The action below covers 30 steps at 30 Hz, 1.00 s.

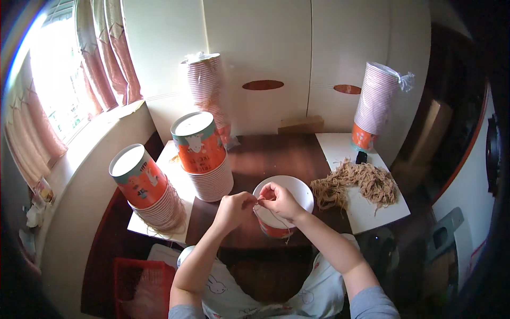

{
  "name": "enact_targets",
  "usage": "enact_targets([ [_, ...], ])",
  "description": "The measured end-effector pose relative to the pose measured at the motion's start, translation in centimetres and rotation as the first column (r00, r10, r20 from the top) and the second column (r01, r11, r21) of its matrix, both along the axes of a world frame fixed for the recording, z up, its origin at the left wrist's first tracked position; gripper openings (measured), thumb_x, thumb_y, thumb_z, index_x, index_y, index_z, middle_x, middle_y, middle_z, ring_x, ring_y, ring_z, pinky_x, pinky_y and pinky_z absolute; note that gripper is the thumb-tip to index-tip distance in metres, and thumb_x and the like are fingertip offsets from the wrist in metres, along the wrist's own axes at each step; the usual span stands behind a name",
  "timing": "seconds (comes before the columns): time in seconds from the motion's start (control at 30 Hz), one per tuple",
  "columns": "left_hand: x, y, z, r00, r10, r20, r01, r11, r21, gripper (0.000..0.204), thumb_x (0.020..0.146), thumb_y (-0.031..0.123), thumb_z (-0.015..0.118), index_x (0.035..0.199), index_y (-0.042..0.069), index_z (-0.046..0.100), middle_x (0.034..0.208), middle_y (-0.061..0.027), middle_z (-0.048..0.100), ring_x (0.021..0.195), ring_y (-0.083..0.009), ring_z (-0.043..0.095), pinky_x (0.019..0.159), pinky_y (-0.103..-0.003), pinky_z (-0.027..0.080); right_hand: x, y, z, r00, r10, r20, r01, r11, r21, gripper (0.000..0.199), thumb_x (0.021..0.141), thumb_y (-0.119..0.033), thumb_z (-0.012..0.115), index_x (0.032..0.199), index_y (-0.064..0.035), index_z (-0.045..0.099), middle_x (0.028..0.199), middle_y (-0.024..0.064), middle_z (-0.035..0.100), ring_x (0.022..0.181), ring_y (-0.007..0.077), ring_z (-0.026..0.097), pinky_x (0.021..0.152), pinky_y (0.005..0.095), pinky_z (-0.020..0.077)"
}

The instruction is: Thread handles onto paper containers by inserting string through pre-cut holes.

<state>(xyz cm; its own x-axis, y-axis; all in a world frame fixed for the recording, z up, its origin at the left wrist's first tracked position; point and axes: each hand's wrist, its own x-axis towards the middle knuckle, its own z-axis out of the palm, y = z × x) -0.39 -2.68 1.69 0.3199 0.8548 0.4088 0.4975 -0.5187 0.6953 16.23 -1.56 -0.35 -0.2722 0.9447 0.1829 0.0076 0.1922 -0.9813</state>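
Left hand: we see the left hand [234,210] with thumb and fingers closed in a pinch on the twine, at the left side of the tub.
Right hand: the right hand [280,203] also pinches the twine, fingertips meeting those of the left, above the tub.
Twine: a thin tan strand, the twine [288,238], runs from the fingertips, its loose end hanging down the near side of the tub. The strand is too fine there for us to tell whether it is looped or knotted.
Tub: one orange tub [272,229] with a pale inside stands on the brown table [265,154], directly in front of us.
Yarn: to the right of the tub we note a tangled tan heap, the yarn [366,183], lying partly on the table, partly on the right board [372,219].
Left stacks: on the left board [183,194] we have the near stack [141,181] and the middle stack [202,151], each with an orange wall above layered pale rims.
Wrapped stacks: we see the back stack [206,80] and the right stack [376,101], both tall, in clear plastic.
Floor side: a red basket [120,292] sits at lower left.
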Motion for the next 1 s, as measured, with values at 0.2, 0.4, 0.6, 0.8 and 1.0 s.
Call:
enact_targets([
  [0.2, -0.3, 0.7, -0.5, 0.992, -0.073, 0.098, 0.091, 0.979, -0.183, 0.013, 0.071, 0.006, 0.061, 0.083, -0.001, 0.061, 0.073, -0.0055, 0.062, 0.067, -0.0078, 0.057, 0.061, -0.022, 0.047, 0.1, 0.5, -0.9, 0.998, -0.040, 0.042, 0.037, 0.997, 0.072, 0.016, 0.075, -0.003, 0.062, 0.085, -0.0042, 0.049, 0.078, 0.0016, 0.055, 0.073, 0.0077, 0.052, 0.067, 0.0213, 0.0447],
  [0.4, 0.0, 1.2, -1.6, 0.982, -0.011, 0.189, 0.050, 0.977, -0.206, 0.015, 0.070, 0.004, 0.063, 0.083, -0.002, 0.060, 0.073, -0.0057, 0.062, 0.068, -0.0082, 0.057, 0.062, -0.022, 0.047, 0.1, 0.3, -0.8, 0.998, -0.041, 0.043, 0.037, 0.996, 0.087, 0.017, 0.074, -0.004, 0.063, 0.084, -0.0044, 0.049, 0.078, 0.0013, 0.055, 0.073, 0.0077, 0.053, 0.067, 0.0213, 0.0447],
  [0.6, -0.1, 1.3, -1.4, 0.998, -0.018, 0.068, 0.033, 0.975, -0.219, 0.012, 0.073, 0.005, 0.061, 0.082, -0.003, 0.059, 0.071, -0.0036, 0.060, 0.067, -0.0072, 0.055, 0.062, -0.022, 0.046, 0.2, 0.2, -0.8, 0.985, -0.122, 0.121, 0.096, 0.975, 0.201, 0.014, 0.072, -0.007, 0.064, 0.081, -0.0024, 0.054, 0.076, 0.0047, 0.060, 0.072, 0.0111, 0.058, 0.067, 0.0256, 0.0469],
  [0.8, -0.5, 1.9, -2.5, 0.953, -0.146, 0.264, 0.237, 0.904, -0.355, 0.019, 0.081, 0.014, 0.055, 0.090, -0.002, 0.056, 0.078, -0.0040, 0.057, 0.070, -0.0129, 0.053, 0.064, -0.025, 0.044, 0.1, -0.5, 0.2, 0.952, -0.218, 0.214, 0.144, 0.938, 0.316, 0.012, 0.072, -0.009, 0.063, 0.079, -0.0036, 0.054, 0.072, 0.0053, 0.061, 0.068, 0.0125, 0.059, 0.064, 0.0261, 0.0474],
  [1.0, -0.8, 1.3, -0.9, 0.898, -0.054, 0.438, 0.361, 0.660, -0.659, 0.017, 0.084, 0.023, 0.053, 0.089, 0.007, 0.057, 0.072, 0.0059, 0.049, 0.063, -0.0029, 0.040, 0.054, -0.018, 0.033, 0.2, -0.6, 0.0, 0.957, -0.163, 0.241, 0.069, 0.932, 0.356, 0.009, 0.071, -0.008, 0.061, 0.078, -0.0065, 0.055, 0.070, 0.0044, 0.060, 0.066, 0.0127, 0.059, 0.060, 0.0259, 0.0467],
])
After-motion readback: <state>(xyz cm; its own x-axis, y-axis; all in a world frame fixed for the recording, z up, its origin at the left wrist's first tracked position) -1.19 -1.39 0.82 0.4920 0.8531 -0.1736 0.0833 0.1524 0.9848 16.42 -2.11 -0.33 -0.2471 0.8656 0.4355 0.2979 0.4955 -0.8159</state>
